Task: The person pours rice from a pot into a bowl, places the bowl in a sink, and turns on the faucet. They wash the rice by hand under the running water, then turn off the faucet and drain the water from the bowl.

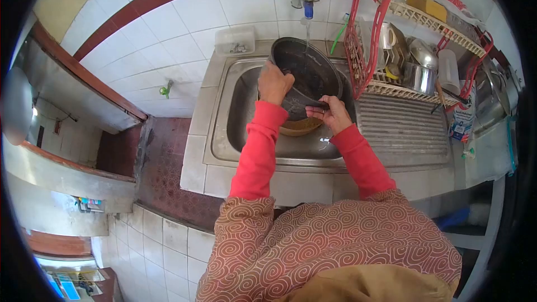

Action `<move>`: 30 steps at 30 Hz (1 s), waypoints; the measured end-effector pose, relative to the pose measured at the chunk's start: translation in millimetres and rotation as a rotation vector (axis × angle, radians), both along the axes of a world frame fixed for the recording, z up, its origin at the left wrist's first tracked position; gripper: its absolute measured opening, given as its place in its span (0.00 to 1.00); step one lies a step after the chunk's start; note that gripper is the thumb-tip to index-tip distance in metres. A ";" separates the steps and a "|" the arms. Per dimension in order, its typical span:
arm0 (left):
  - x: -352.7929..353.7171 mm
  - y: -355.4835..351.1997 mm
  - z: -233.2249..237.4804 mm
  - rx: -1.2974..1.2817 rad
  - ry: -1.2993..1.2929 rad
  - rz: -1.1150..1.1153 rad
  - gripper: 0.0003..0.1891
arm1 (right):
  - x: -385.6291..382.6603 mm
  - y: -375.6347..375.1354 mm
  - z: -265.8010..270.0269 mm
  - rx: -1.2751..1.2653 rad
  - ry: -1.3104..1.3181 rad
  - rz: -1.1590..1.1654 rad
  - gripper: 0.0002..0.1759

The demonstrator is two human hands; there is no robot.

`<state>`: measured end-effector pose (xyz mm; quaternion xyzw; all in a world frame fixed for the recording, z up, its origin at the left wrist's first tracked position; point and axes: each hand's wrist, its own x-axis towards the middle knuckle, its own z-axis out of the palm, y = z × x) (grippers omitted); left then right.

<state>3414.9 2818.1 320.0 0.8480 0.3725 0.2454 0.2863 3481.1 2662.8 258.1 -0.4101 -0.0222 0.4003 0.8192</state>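
Observation:
A dark round pot is tilted over the steel sink, under a thin stream of water from the tap. My left hand grips its left rim, with the thumb toward the inside. My right hand holds the near right edge of the pot between thumb and fingers. Beneath the pot, in the basin, a yellowish-brown bowl shows in part; the pot hides the rest of it.
A clear plastic container stands on the back left ledge. On the right, a red and cream dish rack holds metal pots and cups beside the ribbed drainboard. A green tap sticks out from the left wall.

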 end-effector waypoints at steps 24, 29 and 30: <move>-129.7 61.3 4.8 -0.770 -0.313 0.024 0.09 | 110.5 71.3 192.3 -1.025 -1.818 -0.392 0.40; -187.3 49.8 11.5 -0.703 -0.283 0.110 0.09 | 115.8 117.6 201.3 -0.987 -1.927 -0.372 0.30; -198.9 48.5 14.5 -0.688 -0.289 0.135 0.09 | 124.3 126.5 191.8 -0.946 -1.949 -0.428 0.29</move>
